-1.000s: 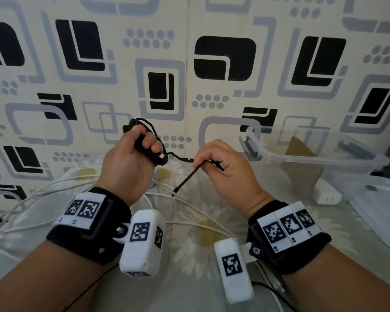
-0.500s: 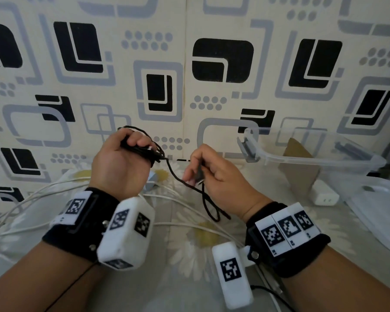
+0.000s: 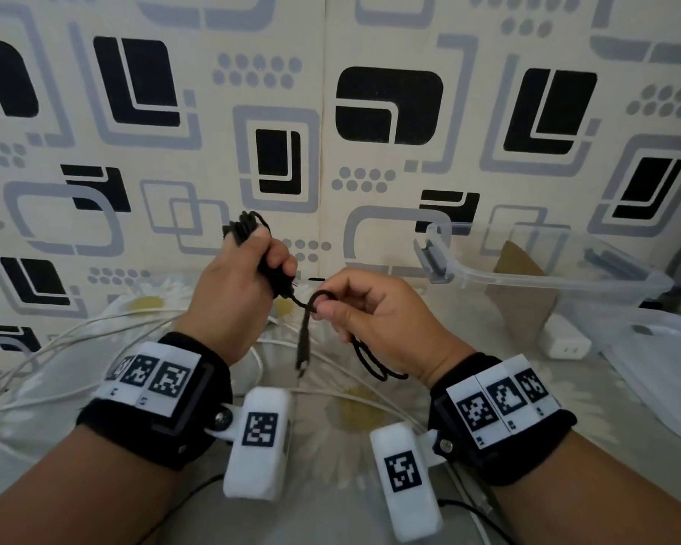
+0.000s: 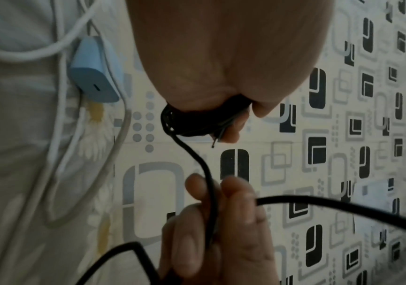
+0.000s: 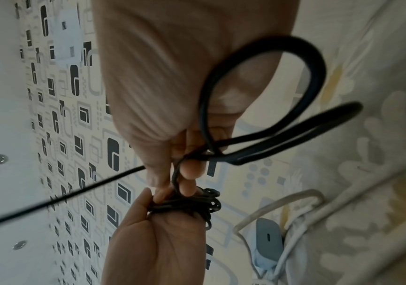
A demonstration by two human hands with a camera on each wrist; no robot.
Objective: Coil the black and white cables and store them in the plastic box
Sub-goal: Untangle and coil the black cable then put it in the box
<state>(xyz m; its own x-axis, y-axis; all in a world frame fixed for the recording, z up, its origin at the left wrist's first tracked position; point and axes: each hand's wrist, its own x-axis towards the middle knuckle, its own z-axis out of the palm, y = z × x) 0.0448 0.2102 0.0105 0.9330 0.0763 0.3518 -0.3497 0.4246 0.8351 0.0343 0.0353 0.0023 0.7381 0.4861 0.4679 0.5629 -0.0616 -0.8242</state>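
Note:
My left hand (image 3: 248,277) grips a bundle of coiled black cable (image 3: 246,226), held up above the table; the bundle also shows in the left wrist view (image 4: 197,119) and the right wrist view (image 5: 192,204). My right hand (image 3: 346,308) pinches the loose end of the black cable (image 3: 319,298) just right of the bundle. The cable's plug end (image 3: 302,348) hangs down below, and a slack loop (image 3: 374,365) droops under my right palm. The white cable (image 3: 95,340) lies spread loose on the table. The clear plastic box (image 3: 547,277) stands at the right by the wall.
A blue charger block (image 4: 94,77) lies among the white cable under my left hand. A white plug adapter (image 3: 567,340) and a brown cardboard piece (image 3: 519,293) show in or behind the box. The clear lid (image 3: 669,367) lies at the far right. A patterned wall (image 3: 331,112) closes the back.
My left hand has tipped upright with the bundle. My right hand has risen and closed in on it, carrying the loose end up; the plug now hangs straight down.

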